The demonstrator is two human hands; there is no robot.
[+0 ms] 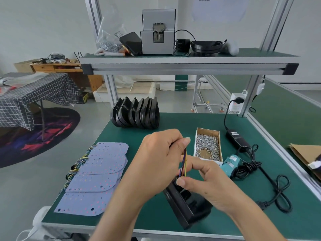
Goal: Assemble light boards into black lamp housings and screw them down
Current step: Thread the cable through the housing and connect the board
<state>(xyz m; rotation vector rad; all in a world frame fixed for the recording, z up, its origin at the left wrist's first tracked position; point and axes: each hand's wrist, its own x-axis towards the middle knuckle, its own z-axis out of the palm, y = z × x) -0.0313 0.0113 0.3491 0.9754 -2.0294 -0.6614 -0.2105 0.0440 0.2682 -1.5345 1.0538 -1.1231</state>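
From the head view, the person stands at the green worktop and holds one black lamp housing near the front edge, tilted on its side. The left hand is curled around a bundle of coloured wires and lifts them upward. The right hand pinches the lower end of the same wires just where they meet the housing, and seems also to steady the housing.

I think the step in hand is to lead the wires through an opening of the housing, so that a board can sit flat inside. To do it well, the person should keep the wires together and straight, pull gently, and hold the housing firm so it does not slide.

At the left lies a fanned stack of light boards, their wires at the far left edge. More housings stand in a row at the back. The box of screws and the blue screwdriver wait just to the right of the hands.

Some things I cannot make out: the hands cover the opening where the wires go in, and I cannot tell whether a board is attached to these wires. The inside of the housing is dark and blurred.
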